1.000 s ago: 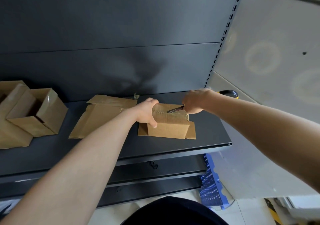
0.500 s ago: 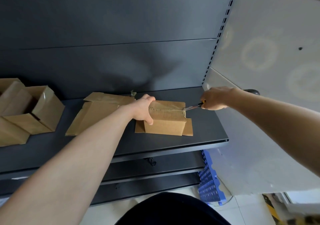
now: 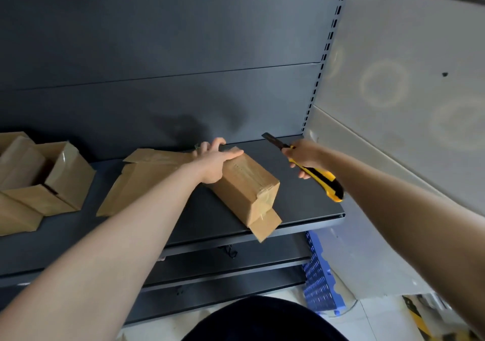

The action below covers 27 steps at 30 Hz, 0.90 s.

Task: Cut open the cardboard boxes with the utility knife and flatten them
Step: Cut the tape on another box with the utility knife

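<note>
Dark grey metal shelving is filling the view: a shelf [image 3: 301, 204] is running left to right under a matching back panel [image 3: 157, 51], and a pale side panel [image 3: 406, 104] is closing it off on the right.

A long brown box [image 3: 246, 183] is lying slantwise on the shelf, right of the middle. Clear tape is shining along its top and over its near end, where a loose flap is sticking out past the shelf's front edge. The left hand [image 3: 214, 162] is gripping the box's far end, fingers [image 3: 233, 154] wrapping over the top edge. The right hand [image 3: 304, 155] is hovering right of the box, apart from it, fingers clamping round a yellow and black knife [image 3: 324, 181] whose dark blade is pointing up and away toward the back panel.

How the left thumb is lying is hard to tell, and the box's far end is hiding behind that hand. Motion blur is softening the tape seam.

Flat cardboard [image 3: 139, 183] is lying on the shelf just left of the box. Farther left, open boxes [image 3: 60, 177] are standing together, cut off by the frame edge. Below, lower shelves are showing, with a blue crate [image 3: 319, 280] on the pale floor at the right.
</note>
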{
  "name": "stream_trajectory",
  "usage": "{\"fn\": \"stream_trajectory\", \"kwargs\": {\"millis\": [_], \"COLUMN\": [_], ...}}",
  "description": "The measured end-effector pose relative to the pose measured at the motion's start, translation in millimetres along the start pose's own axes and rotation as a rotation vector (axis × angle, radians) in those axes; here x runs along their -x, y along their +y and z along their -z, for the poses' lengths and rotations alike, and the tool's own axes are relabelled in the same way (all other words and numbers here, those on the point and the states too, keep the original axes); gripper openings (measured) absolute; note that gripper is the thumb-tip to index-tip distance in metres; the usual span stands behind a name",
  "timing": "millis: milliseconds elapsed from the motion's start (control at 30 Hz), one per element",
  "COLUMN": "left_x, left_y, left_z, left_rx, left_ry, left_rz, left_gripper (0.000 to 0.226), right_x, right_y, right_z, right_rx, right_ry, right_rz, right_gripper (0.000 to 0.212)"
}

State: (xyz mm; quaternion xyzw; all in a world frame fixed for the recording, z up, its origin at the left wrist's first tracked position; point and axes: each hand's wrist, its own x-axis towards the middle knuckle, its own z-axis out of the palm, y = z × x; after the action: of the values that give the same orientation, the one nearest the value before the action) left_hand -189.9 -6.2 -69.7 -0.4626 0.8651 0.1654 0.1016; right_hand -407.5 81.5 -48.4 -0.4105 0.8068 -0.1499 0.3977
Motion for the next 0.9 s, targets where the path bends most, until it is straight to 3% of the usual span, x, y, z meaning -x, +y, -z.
{"fn": "stream_trajectory", "kwargs": {"millis": [100, 167, 300, 367, 467, 533, 600, 733, 900], "left_x": [6.4, 7.3, 7.6, 7.1, 8.9, 12.8, 17.1, 19.2, 19.0], "left_y": [9.5, 15.3, 23.7, 24.5, 28.1, 33.9, 37.7, 27.3, 6.9], "left_z": [-3.0, -0.1, 0.2, -1.3, -0.6, -1.6, -5.3, -6.9, -4.3], "left_rx": [0.077, 0.280, 0.557, 0.553, 0.484, 0.362, 0.209, 0.229, 0.116], "left_ry": [0.356, 0.367, 0.215, 0.239, 0.253, 0.161, 0.060, 0.031, -0.072], "left_rz": [0.169, 0.306, 0.302, 0.232, 0.213, 0.234, 0.231, 0.128, 0.121], "left_gripper": [0.066, 0.046, 0.087, 0.085, 0.079, 0.102, 0.115, 0.104, 0.111], "right_x": [-7.0, -7.6, -4.6, -2.1, -2.9, -6.4, -9.6, -13.4, -3.7], "right_y": [-8.6, -13.9, -23.2, -25.9, -31.2, -31.9, -32.8, -32.3, -32.9], "right_z": [-12.6, -17.6, -15.8, -15.0, -19.8, -22.9, -24.4, -22.1, -6.5], "right_rx": [-0.201, -0.300, -0.356, -0.307, -0.330, -0.346, -0.268, -0.028, 0.545], "right_ry": [-0.094, -0.156, -0.390, -0.488, -0.347, -0.206, -0.158, -0.115, -0.105], "right_rz": [-0.041, -0.082, -0.125, -0.123, -0.130, -0.127, -0.086, 0.084, 0.237], "right_gripper": [0.037, 0.038, 0.039, 0.042, 0.038, 0.036, 0.043, 0.045, 0.031]}}
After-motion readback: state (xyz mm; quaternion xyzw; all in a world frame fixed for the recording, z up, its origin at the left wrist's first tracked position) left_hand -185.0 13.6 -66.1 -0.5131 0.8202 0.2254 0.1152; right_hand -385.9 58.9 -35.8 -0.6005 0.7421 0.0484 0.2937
